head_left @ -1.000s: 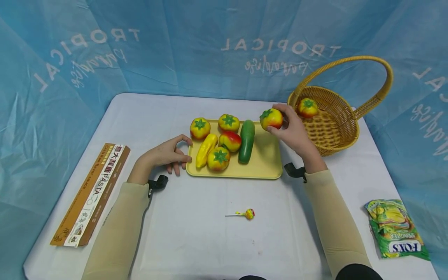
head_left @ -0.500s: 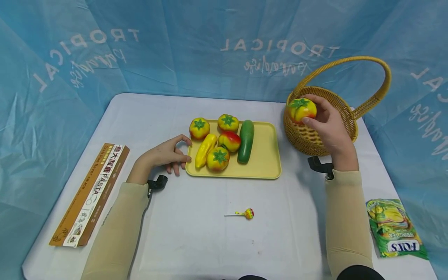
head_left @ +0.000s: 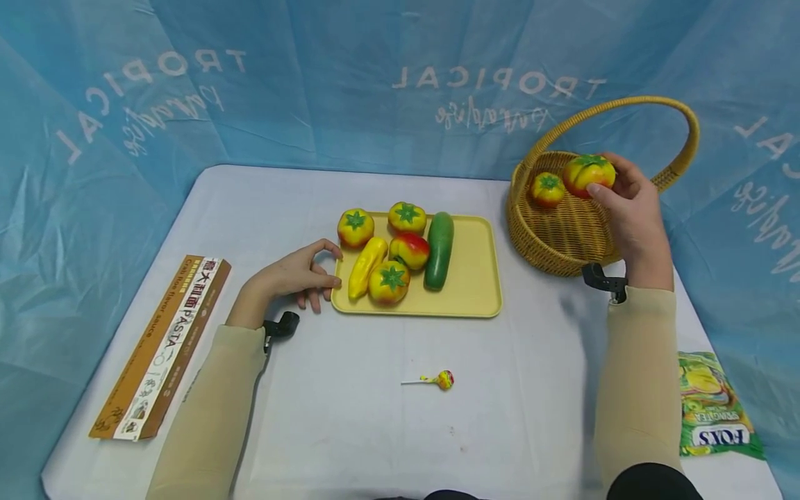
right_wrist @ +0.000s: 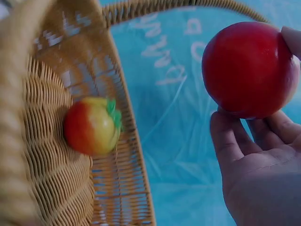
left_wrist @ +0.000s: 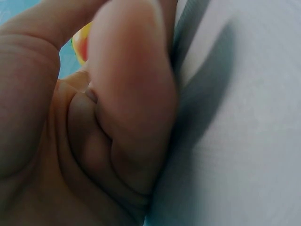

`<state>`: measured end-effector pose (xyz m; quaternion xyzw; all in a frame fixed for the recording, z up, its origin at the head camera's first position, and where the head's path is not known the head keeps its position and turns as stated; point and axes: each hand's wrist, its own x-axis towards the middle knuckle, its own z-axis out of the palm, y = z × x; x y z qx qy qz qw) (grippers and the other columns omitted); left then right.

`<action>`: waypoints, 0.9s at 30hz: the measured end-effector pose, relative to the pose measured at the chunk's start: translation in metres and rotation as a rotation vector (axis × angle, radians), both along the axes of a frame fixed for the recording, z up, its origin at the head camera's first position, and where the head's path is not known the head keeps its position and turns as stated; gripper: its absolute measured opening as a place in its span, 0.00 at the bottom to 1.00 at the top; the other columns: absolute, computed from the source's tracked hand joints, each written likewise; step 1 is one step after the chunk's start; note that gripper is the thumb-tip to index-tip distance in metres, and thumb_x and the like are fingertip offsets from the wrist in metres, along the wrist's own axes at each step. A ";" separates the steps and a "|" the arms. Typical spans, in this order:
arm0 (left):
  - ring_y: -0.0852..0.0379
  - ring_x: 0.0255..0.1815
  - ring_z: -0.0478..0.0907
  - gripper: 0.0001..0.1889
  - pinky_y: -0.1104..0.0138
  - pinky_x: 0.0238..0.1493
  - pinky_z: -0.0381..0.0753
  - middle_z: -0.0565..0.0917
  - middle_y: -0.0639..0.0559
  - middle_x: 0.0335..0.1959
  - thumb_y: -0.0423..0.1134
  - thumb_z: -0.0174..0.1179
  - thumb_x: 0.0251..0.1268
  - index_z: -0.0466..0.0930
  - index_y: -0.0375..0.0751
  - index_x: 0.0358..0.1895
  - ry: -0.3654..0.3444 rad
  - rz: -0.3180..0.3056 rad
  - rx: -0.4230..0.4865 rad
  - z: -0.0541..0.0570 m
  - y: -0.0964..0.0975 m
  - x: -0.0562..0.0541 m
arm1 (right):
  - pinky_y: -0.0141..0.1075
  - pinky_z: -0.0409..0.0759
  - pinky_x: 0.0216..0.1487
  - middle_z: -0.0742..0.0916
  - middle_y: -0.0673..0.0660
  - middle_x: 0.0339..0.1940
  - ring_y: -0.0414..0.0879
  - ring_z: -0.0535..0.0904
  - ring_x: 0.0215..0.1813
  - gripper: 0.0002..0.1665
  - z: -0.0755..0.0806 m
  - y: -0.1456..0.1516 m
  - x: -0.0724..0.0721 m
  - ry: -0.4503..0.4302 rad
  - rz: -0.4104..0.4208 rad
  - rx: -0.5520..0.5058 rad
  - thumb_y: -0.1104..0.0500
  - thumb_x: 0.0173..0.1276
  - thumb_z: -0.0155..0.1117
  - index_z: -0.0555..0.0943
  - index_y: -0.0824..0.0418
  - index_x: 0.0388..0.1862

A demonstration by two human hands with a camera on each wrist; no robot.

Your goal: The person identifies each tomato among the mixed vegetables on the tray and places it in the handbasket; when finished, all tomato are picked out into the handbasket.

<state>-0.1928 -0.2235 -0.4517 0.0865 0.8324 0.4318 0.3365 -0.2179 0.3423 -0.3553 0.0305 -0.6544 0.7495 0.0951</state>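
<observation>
My right hand (head_left: 639,212) grips a round yellow-and-red toy fruit with a green leafy top (head_left: 589,176), high over the wicker basket (head_left: 542,251). The right wrist view shows its glossy red underside (right_wrist: 249,70) between thumb and fingers. A second fruit of that kind (head_left: 547,190) lies inside the basket. At the yellow tray (head_left: 476,278), my left hand (head_left: 296,274) touches the left rim with thumb and index finger, set apart along it. The tray bears a green cucumber (head_left: 439,251), a banana (head_left: 367,269), a red-and-yellow mango-like fruit (head_left: 410,251) and several leafy-topped fruits (head_left: 389,283).
A lollipop (head_left: 444,380) lies on the white table in front of the tray. To the left is a long pasta box (head_left: 161,347); a green Fox's candy bag (head_left: 719,410) sits at the right, partly behind the sleeve. The basket's tall handle (head_left: 625,104) arches above it.
My right hand has carried the fruit from over the tray's right end rightward to over the basket, past its left rim. The left hand stays at the tray.
</observation>
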 end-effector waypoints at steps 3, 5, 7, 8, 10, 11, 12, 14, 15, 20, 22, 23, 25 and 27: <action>0.48 0.21 0.88 0.31 0.64 0.20 0.82 0.89 0.45 0.30 0.49 0.67 0.74 0.61 0.53 0.71 0.004 0.000 0.002 0.001 0.000 0.001 | 0.21 0.81 0.58 0.80 0.51 0.67 0.42 0.78 0.64 0.38 -0.001 0.008 -0.010 -0.036 -0.032 0.030 0.69 0.72 0.70 0.70 0.61 0.79; 0.48 0.21 0.88 0.30 0.65 0.20 0.82 0.89 0.45 0.30 0.48 0.67 0.74 0.61 0.53 0.70 0.005 0.001 0.004 0.002 0.000 0.002 | 0.20 0.80 0.57 0.80 0.49 0.66 0.41 0.78 0.64 0.41 -0.001 0.012 -0.016 -0.075 -0.052 0.059 0.67 0.72 0.71 0.68 0.60 0.81; 0.48 0.21 0.88 0.30 0.65 0.20 0.82 0.89 0.45 0.30 0.48 0.67 0.75 0.61 0.53 0.70 0.005 -0.001 0.003 0.001 0.000 0.003 | 0.20 0.80 0.55 0.79 0.48 0.66 0.40 0.77 0.64 0.43 0.001 0.015 -0.021 -0.120 -0.065 0.077 0.65 0.72 0.73 0.66 0.58 0.82; 0.48 0.21 0.88 0.30 0.65 0.20 0.82 0.90 0.46 0.30 0.48 0.67 0.74 0.61 0.54 0.70 0.002 0.002 0.004 0.001 0.000 0.003 | 0.20 0.80 0.55 0.78 0.48 0.66 0.39 0.77 0.64 0.44 0.001 0.016 -0.023 -0.141 -0.068 0.077 0.64 0.72 0.73 0.65 0.57 0.83; 0.47 0.21 0.88 0.30 0.65 0.20 0.82 0.90 0.46 0.30 0.49 0.67 0.74 0.61 0.53 0.70 0.001 0.003 0.003 0.001 0.000 0.003 | 0.20 0.80 0.55 0.77 0.47 0.68 0.39 0.76 0.66 0.46 0.003 0.018 -0.028 -0.183 -0.077 0.090 0.62 0.71 0.74 0.63 0.55 0.84; 0.47 0.21 0.88 0.30 0.65 0.20 0.82 0.90 0.46 0.30 0.49 0.67 0.74 0.61 0.53 0.71 0.001 0.003 0.003 0.001 0.000 0.002 | 0.21 0.79 0.55 0.76 0.47 0.70 0.39 0.75 0.66 0.47 0.004 0.019 -0.031 -0.201 -0.079 0.098 0.61 0.71 0.74 0.62 0.54 0.84; 0.47 0.21 0.88 0.31 0.64 0.20 0.82 0.90 0.45 0.30 0.49 0.68 0.74 0.61 0.53 0.71 0.000 0.004 0.004 0.001 -0.001 0.002 | 0.21 0.78 0.56 0.75 0.47 0.72 0.38 0.75 0.68 0.48 0.005 0.019 -0.033 -0.217 -0.082 0.107 0.60 0.72 0.74 0.61 0.53 0.85; 0.47 0.21 0.88 0.31 0.64 0.20 0.83 0.89 0.45 0.30 0.49 0.68 0.74 0.61 0.53 0.71 -0.001 0.006 0.007 0.000 -0.001 0.002 | 0.21 0.77 0.57 0.72 0.48 0.76 0.38 0.73 0.69 0.50 0.007 0.020 -0.037 -0.242 -0.087 0.126 0.59 0.72 0.74 0.59 0.52 0.86; 0.47 0.21 0.88 0.31 0.64 0.20 0.83 0.89 0.45 0.30 0.49 0.68 0.74 0.61 0.53 0.71 0.000 0.004 0.010 0.000 -0.001 0.002 | 0.21 0.77 0.56 0.72 0.48 0.77 0.38 0.73 0.70 0.50 0.007 0.021 -0.039 -0.254 -0.092 0.138 0.59 0.72 0.74 0.59 0.51 0.86; 0.47 0.21 0.88 0.31 0.64 0.20 0.83 0.90 0.45 0.31 0.49 0.68 0.74 0.61 0.53 0.71 0.003 0.002 0.014 -0.001 -0.001 0.001 | 0.17 0.78 0.52 0.74 0.47 0.74 0.37 0.74 0.67 0.50 0.001 0.026 -0.049 -0.294 -0.116 0.165 0.60 0.71 0.74 0.58 0.55 0.86; 0.47 0.21 0.88 0.31 0.64 0.20 0.82 0.90 0.45 0.30 0.50 0.68 0.74 0.61 0.53 0.71 0.005 0.001 0.009 -0.001 -0.001 0.001 | 0.19 0.77 0.54 0.74 0.47 0.73 0.37 0.74 0.66 0.50 -0.002 0.028 -0.052 -0.318 -0.129 0.174 0.60 0.71 0.74 0.58 0.54 0.86; 0.47 0.21 0.88 0.31 0.64 0.20 0.82 0.90 0.45 0.30 0.50 0.68 0.74 0.61 0.53 0.71 0.006 0.001 0.006 -0.001 -0.001 0.001 | 0.20 0.76 0.57 0.74 0.47 0.74 0.36 0.74 0.66 0.50 -0.004 0.029 -0.053 -0.331 -0.136 0.181 0.59 0.71 0.74 0.59 0.54 0.86; 0.47 0.22 0.89 0.31 0.64 0.20 0.82 0.90 0.46 0.30 0.50 0.68 0.74 0.61 0.53 0.71 0.007 0.000 0.003 -0.001 -0.001 0.001 | 0.22 0.74 0.61 0.73 0.47 0.75 0.36 0.73 0.67 0.50 -0.009 0.031 -0.056 -0.351 -0.151 0.197 0.57 0.72 0.74 0.59 0.53 0.86; 0.47 0.22 0.89 0.31 0.64 0.20 0.82 0.90 0.46 0.30 0.50 0.68 0.74 0.61 0.53 0.71 0.007 0.001 0.002 0.000 -0.001 0.000 | 0.24 0.73 0.64 0.71 0.47 0.78 0.35 0.72 0.68 0.50 -0.013 0.033 -0.059 -0.364 -0.161 0.228 0.56 0.72 0.74 0.58 0.52 0.86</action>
